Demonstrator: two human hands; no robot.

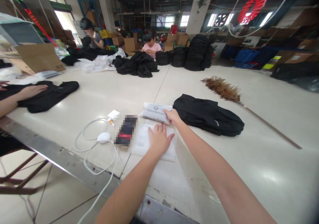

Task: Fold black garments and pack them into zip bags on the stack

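My right hand (173, 116) grips the right end of a frosted zip bag (153, 110) printed "ROCKBROS", with something dark inside. My left hand (160, 140) lies flat, fingers spread, on a stack of clear plastic bags (141, 140) just in front of it. Beyond my right hand rests a folded black garment (204, 114) with a small pale logo. To the left of the plastic bags is a phone (126, 131), its screen blurred out.
White cables with a round white puck (104, 137) and a white charger (113, 114) run over the table edge. A feather duster (223, 88) lies at right. At left, another person's hand (33, 91) rests on black fabric (53, 96). Stacked black goods (196, 53) stand at the back.
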